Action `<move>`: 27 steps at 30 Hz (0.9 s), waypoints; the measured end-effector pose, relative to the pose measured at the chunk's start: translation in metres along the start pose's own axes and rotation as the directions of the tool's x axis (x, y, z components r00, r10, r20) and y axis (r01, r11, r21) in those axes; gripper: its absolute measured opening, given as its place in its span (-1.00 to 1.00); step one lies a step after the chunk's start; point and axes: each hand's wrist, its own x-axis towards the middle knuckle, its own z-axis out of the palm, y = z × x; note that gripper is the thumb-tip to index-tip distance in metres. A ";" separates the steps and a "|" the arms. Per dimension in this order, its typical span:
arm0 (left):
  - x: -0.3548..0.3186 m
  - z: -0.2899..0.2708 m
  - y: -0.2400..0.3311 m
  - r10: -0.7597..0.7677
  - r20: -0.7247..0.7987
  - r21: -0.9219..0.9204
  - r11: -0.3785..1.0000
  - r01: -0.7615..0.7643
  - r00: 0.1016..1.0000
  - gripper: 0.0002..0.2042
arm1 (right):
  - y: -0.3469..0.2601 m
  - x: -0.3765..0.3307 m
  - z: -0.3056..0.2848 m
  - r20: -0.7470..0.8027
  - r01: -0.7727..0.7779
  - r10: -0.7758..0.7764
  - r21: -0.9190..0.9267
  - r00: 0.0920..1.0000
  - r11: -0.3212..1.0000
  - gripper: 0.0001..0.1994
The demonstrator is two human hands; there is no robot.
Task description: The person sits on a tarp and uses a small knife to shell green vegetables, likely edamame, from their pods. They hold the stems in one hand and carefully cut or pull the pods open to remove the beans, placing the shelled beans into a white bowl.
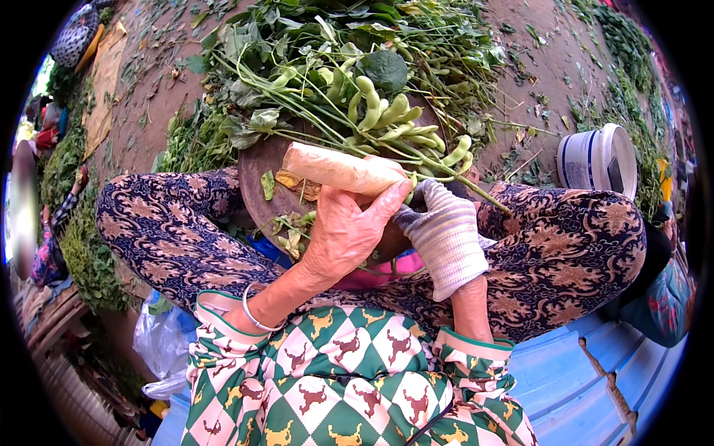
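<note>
Left hand (346, 234) around pale roll (338, 169)

two hands: one bare left hand (343, 234), one right hand (444, 236) in a striped knit glove. one pale wooden stick (341, 169). one round dark board (260, 175). one silver bangle (255, 318). one white plastic tub (597, 158). one heap of green bean-pod stems (349, 70), pods too many to count.

A pale wooden stick (338, 169) is being gripped by the bare left hand (344, 236), while green pod stems (387, 123) are being held by the gloved right hand (444, 236) over a round dark board (260, 182). A white tub (595, 158) is lying on the dirt.
</note>
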 end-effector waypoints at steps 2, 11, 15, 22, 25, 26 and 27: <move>-0.001 0.003 0.004 0.038 -0.025 0.096 0.995 -0.035 0.999 -0.89 | 0.001 0.000 0.004 -0.021 0.014 -0.015 -0.041 1.000 0.999 -0.79; 0.002 0.001 -0.002 0.076 -0.006 0.129 0.989 -0.075 0.997 -0.92 | -0.005 -0.003 0.001 0.035 -0.180 0.178 0.301 0.983 0.936 -0.83; 0.005 -0.009 -0.004 -0.075 -0.001 0.050 0.996 0.075 0.997 -0.89 | -0.015 0.003 -0.009 0.314 -0.503 0.393 0.522 0.864 0.689 -0.79; 0.008 -0.013 -0.003 -0.016 0.058 0.052 0.999 0.013 0.998 -0.87 | 0.003 -0.003 0.011 0.018 -0.128 0.128 0.303 0.992 0.944 -0.81; 0.006 -0.012 -0.002 -0.020 0.062 0.085 0.996 0.014 0.998 -0.86 | 0.010 -0.003 0.019 -0.004 -0.113 0.121 0.326 0.993 0.939 -0.81; 0.007 -0.012 0.000 -0.049 0.067 0.065 0.997 0.045 0.997 -0.85 | 0.010 -0.003 0.019 0.000 -0.133 0.143 0.370 0.990 0.920 -0.81; 0.008 -0.012 0.002 -0.078 0.073 0.046 0.996 0.075 0.994 -0.85 | 0.012 -0.004 0.018 0.024 -0.141 0.149 0.497 0.989 0.856 -0.81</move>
